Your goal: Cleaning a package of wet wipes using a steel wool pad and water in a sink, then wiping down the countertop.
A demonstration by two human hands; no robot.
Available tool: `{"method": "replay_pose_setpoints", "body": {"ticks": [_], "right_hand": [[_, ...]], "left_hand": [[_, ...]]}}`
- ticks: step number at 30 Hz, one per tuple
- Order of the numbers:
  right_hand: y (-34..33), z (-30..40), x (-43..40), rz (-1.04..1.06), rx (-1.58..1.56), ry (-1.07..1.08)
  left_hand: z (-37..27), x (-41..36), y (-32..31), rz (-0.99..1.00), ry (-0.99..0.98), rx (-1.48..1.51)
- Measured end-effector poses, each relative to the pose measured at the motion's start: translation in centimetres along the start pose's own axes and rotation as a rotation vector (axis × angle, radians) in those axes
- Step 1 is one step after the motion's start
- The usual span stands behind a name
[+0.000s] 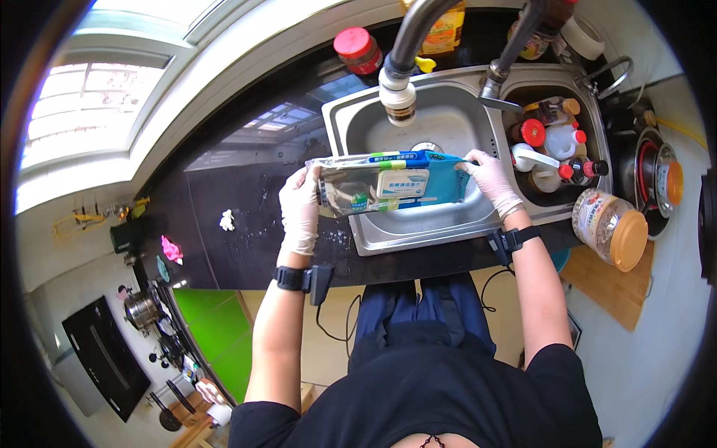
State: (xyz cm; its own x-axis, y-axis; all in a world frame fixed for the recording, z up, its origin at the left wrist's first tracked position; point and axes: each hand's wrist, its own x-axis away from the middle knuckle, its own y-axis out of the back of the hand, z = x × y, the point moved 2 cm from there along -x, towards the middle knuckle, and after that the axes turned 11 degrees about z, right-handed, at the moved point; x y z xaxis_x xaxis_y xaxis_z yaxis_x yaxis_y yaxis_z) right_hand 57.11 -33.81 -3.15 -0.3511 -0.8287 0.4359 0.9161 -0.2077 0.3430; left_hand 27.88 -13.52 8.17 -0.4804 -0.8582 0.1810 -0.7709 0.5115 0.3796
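Observation:
A soft plastic pack of wipes (347,193) is stretched between my two gloved hands over the left basin of a steel double sink (425,242). It is clear and silvery at its left end, blue at its right, with a white printed panel in between. My left hand (299,207) grips the left end, thumb on top, beside the sink's left edge. The fingers of my right hand (490,182) pinch the blue corner at the other end. Both hands wear thin whitish gloves. The pack hides part of the basin.
Above the left basin hangs a faucet (396,92). Several bottles (560,140) crowd the right basin. An orange-lidded plastic jar (608,229) stands by the sink's right front corner. Crumpled white tissue (227,220) and water drops lie on the dark countertop (241,185).

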Motion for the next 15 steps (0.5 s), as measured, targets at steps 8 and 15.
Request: {"method": "replay_pose_setpoints", "body": {"ticks": [8, 15], "right_hand": [[-2.3, -0.7, 0.6, -0.045, -1.027, 0.035], [-4.8, -1.2, -1.3, -0.524, -0.5, -0.142]], "left_hand": [[-0.9, -0.1, -0.8, -0.237, -0.187, -0.311], [-0.1, -0.1, -1.3, -0.165, -0.007, -0.592]]}}
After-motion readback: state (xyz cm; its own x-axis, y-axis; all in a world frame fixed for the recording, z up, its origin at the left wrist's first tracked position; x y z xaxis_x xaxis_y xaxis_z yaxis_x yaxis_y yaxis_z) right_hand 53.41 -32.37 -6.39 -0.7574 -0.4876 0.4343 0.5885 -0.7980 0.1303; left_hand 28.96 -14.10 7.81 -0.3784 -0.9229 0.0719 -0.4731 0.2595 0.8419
